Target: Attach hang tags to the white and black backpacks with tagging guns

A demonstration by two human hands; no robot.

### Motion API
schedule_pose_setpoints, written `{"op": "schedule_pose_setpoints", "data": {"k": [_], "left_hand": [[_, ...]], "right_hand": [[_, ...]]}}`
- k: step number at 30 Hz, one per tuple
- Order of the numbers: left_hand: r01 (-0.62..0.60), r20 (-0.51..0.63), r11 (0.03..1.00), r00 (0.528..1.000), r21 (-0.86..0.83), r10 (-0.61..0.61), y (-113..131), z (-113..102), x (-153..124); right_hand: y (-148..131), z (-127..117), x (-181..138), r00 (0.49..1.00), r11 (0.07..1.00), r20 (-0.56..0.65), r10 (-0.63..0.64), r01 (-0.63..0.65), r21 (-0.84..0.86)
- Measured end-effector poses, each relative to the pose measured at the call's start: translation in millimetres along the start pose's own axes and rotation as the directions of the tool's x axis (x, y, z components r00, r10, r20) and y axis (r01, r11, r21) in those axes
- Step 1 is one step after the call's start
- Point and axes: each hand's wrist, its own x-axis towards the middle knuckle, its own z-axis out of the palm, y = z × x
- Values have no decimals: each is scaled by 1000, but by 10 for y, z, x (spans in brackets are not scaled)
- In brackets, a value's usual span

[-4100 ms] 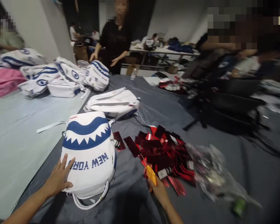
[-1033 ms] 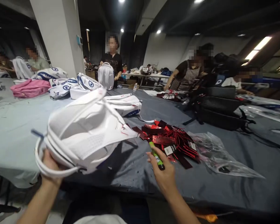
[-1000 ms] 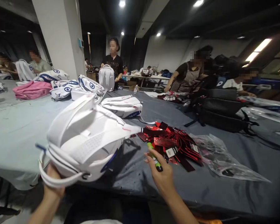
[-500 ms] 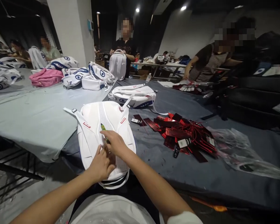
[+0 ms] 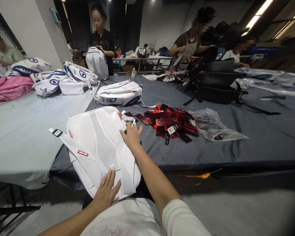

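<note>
A white backpack [image 5: 83,124] lies on its front at the table's near edge, its back panel and straps facing up. My left hand [image 5: 108,188] rests flat on the lower part of the panel, fingers stretched. At the bag's right edge, my right hand [image 5: 132,134] is closed round a small yellow-green tool [image 5: 129,123], mostly hidden by the fingers, so its kind is unclear. The right shoulder strap is beside that hand; whether the fingers also grip it, I cannot tell. The left shoulder strap [image 5: 71,142] lies across the panel, its buckle end past the bag's left side.
Red and black tags [image 5: 172,119] lie heaped to the right, beside a clear plastic bag [image 5: 211,126]. Another white backpack [image 5: 120,93] is behind mine. White bags and a pink bag [image 5: 10,88] fill the far left; a black bag [image 5: 217,85] sits right. Co-workers stand across the table.
My right hand has moved from the middle of the panel to the bag's right edge with the tool. The backpack has turned slightly and the right strap has shifted off the panel. My view has swung right.
</note>
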Motion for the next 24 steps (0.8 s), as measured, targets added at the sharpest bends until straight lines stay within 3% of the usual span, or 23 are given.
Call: {"op": "schedule_pose_setpoints", "data": {"k": [3, 5, 7, 10, 13, 14, 16, 18, 21, 24], "left_hand": [[-22, -8, 1000, 1000, 19, 22, 3, -46, 31], [-45, -76, 999, 996, -5, 45, 3, -152, 70], [-107, -142, 988, 986, -109, 91, -62, -393, 202], [-143, -239, 968, 967, -208, 91, -370, -978, 675], [31, -351, 999, 936, 35, -16, -830, -1461, 1403], [23, -371, 993, 929, 113, 20, -961, -1534, 1645], [-60, -317, 982, 941, 181, 116, -1130, -1538, 2046], [-185, -192, 973, 959, 140, 210, -1175, -1405, 2299], [-326, -39, 945, 945, -2, 326, -1167, -1143, 2448], [-380, -25, 923, 925, -55, 380, -1349, -1023, 2490]], "right_hand": [[89, -33, 46, 991, 982, 103, 91, -106, 154], [95, -156, -79, 999, 967, 24, 31, -36, 254], [70, -316, -311, 990, 947, -132, -45, 84, 309], [11, -544, -671, 939, 928, -318, -129, 228, 295], [-16, -667, -827, 907, 921, -384, -173, 288, 264], [-6, -672, -829, 905, 922, -387, -173, 287, 258], [50, -624, -792, 916, 934, -371, -151, 256, 251], [144, -522, -739, 935, 948, -339, -100, 193, 254], [300, -346, -693, 953, 956, -303, -15, 103, 274], [390, -240, -699, 956, 958, -294, -1, 85, 273]]}}
